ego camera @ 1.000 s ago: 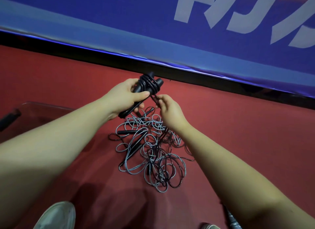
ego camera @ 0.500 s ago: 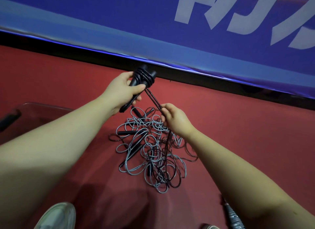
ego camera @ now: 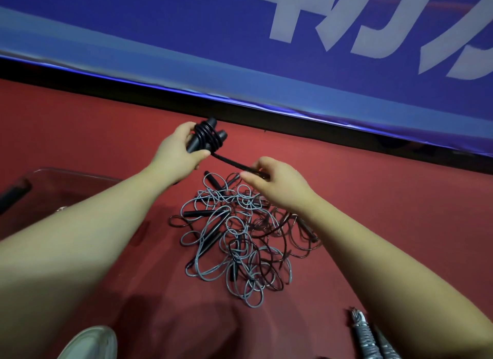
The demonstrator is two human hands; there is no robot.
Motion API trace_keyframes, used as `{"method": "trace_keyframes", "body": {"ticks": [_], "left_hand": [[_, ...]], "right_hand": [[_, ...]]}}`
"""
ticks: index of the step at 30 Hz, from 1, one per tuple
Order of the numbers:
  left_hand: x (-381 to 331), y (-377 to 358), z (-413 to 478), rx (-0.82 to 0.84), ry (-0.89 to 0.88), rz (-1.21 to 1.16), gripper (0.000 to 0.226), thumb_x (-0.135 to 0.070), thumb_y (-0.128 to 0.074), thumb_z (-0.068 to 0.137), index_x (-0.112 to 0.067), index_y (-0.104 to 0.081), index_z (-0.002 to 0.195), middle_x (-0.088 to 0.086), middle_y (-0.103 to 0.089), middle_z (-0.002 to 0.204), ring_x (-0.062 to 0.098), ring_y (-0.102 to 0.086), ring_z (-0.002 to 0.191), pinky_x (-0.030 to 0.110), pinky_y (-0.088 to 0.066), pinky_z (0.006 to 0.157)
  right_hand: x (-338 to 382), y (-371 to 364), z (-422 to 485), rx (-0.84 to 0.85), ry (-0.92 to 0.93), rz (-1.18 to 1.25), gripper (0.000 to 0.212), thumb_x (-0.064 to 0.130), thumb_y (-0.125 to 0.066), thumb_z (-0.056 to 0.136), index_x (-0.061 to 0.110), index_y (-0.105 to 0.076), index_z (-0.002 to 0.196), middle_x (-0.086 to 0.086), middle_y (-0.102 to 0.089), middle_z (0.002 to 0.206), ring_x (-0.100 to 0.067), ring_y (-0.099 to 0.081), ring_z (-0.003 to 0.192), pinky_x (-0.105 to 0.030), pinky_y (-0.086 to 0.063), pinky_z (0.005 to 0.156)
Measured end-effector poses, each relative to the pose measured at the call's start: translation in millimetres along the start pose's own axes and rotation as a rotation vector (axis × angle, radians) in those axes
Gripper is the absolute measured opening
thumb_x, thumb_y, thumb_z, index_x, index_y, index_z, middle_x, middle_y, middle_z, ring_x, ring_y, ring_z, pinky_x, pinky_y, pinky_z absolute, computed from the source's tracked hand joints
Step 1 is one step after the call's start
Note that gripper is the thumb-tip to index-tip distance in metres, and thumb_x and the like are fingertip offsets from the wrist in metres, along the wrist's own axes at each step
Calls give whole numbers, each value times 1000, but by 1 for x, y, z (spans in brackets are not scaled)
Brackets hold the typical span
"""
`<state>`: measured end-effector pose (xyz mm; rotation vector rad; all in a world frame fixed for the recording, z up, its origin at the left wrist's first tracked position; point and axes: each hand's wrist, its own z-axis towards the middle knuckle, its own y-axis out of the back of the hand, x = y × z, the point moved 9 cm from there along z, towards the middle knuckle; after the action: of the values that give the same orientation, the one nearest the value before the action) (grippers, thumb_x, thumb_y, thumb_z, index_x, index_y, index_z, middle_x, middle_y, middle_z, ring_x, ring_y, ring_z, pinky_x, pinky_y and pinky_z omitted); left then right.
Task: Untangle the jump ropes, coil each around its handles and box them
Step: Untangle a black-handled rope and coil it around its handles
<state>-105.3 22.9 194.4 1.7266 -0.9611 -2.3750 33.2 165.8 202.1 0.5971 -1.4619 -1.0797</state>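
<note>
My left hand [ego camera: 179, 155] grips a pair of black jump-rope handles [ego camera: 206, 137] with black cord coiled round them, held above the red floor. From the coil a doubled black cord [ego camera: 231, 163] runs down to the right into my right hand [ego camera: 280, 183], which pinches it between thumb and fingers. Below both hands lies a tangled pile of grey and black ropes [ego camera: 234, 238] with several black handles in it. A clear plastic box [ego camera: 57, 190] stands at the left, partly behind my left forearm.
A blue banner wall [ego camera: 240, 51] with a black base strip closes off the far side. A coiled grey rope bundle [ego camera: 368, 334] lies at the lower right on the floor. A pale shoe [ego camera: 90, 344] shows at the bottom left.
My right hand has swung out to the right and up, pulling the black cord taut sideways from the coil. My left hand has turned the handles slightly.
</note>
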Motion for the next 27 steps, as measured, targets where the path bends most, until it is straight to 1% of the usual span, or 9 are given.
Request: {"method": "trace_keyframes", "body": {"ticks": [2,4,7,10,13,15,21,24,27], "left_hand": [[-1,-9,-2,51,-31,111,62,-15,-69,84,-18,-40,139,10,-60,127,27,-66,88,22,-44,80],[-3,-17,-3,101,-27,140,64,-18,-70,83,-19,-41,140,10,-60,126,32,-63,102,32,-45,89],[-3,-31,-7,207,-25,183,56,-20,-72,82,-21,-50,133,5,-66,110,24,-62,85,28,-45,75],[-6,-41,-15,264,-33,329,28,-28,-70,83,-17,-61,107,0,-63,82,19,-56,71,27,-38,64],[-12,-52,-22,345,-68,455,20,-33,-71,82,-18,-58,82,0,-56,71,18,-50,64,29,-32,55],[-17,-63,-30,414,-109,517,30,-34,-72,81,-21,-48,68,-2,-49,64,18,-46,61,29,-29,50],[-31,-90,-54,612,-302,645,32,-39,-69,82,-16,-64,103,1,-62,86,21,-56,80,32,-42,67],[-42,-98,-66,708,-413,657,29,-39,-69,81,-20,-64,104,-4,-61,84,16,-54,78,29,-38,65],[-49,-105,-81,797,-498,645,28,-38,-70,80,-22,-65,102,-7,-62,82,3,-50,69,18,-33,57]], "right_hand": [[15,12,-4,-47,84,-257,27,45,-53,91,23,-59,106,3,-66,93,-21,-60,86,-28,-41,64],[28,22,-6,-106,167,-416,24,38,-50,94,25,-60,111,1,-67,99,-26,-61,93,-27,-37,62],[47,31,-9,-150,295,-515,25,40,-46,96,29,-61,113,1,-63,96,-27,-59,91,-27,-30,58],[60,35,-10,-146,388,-615,29,41,-45,96,28,-63,115,3,-55,94,-25,-59,87,-27,-30,55],[69,33,-9,-110,458,-720,28,41,-47,95,25,-63,112,3,-47,91,-24,-56,81,-29,-29,52],[72,31,-7,-84,474,-757,26,39,-48,95,26,-63,110,4,-51,97,-22,-55,84,-28,-29,52],[40,34,8,126,293,-683,27,46,-58,87,29,-68,106,4,-63,101,-19,-58,97,-28,-41,66],[17,23,5,370,203,-526,27,45,-60,86,26,-69,102,10,-61,74,-11,-56,76,-24,-37,60],[-2,7,-2,571,161,-267,18,38,-61,87,25,-67,97,17,-58,63,4,-52,61,-11,-37,60]]}}
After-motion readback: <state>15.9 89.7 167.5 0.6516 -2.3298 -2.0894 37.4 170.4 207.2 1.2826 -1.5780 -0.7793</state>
